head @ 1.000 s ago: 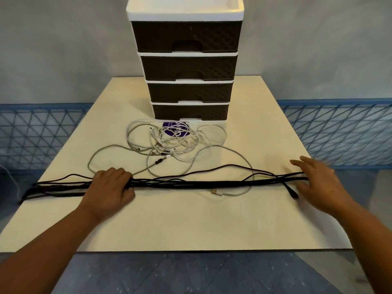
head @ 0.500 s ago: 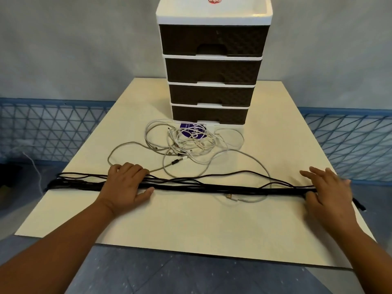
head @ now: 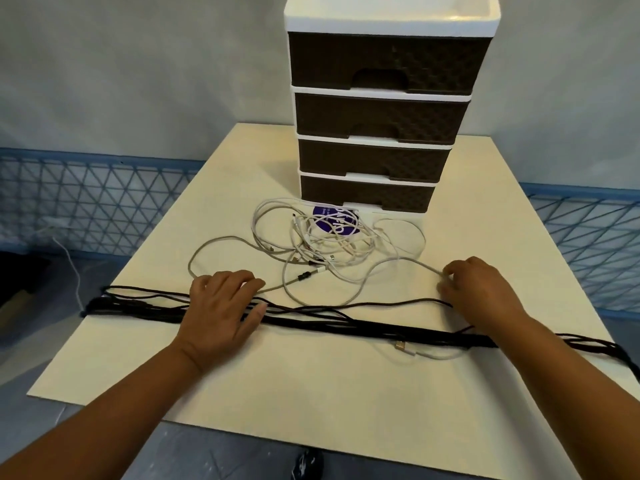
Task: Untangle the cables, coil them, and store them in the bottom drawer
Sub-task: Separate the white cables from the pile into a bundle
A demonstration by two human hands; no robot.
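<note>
While the black cable bundle [head: 363, 323] is lying stretched across the table [head: 311, 386], it is being pressed down by the left hand [head: 221, 313], fingers relaxed and flat. A grey cable [head: 408, 263] from the white tangle [head: 329, 237] is being pinched by the right hand [head: 481, 292]. All four fronts of the drawer unit [head: 377, 109], bottom drawer [head: 363, 194] included, are being kept closed behind the tangle.

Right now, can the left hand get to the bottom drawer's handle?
Probably yes. The left hand rests on the black cable bundle, and only the flat tangle of white cables lies between it and the bottom drawer, whose front is shut and unblocked.
</note>
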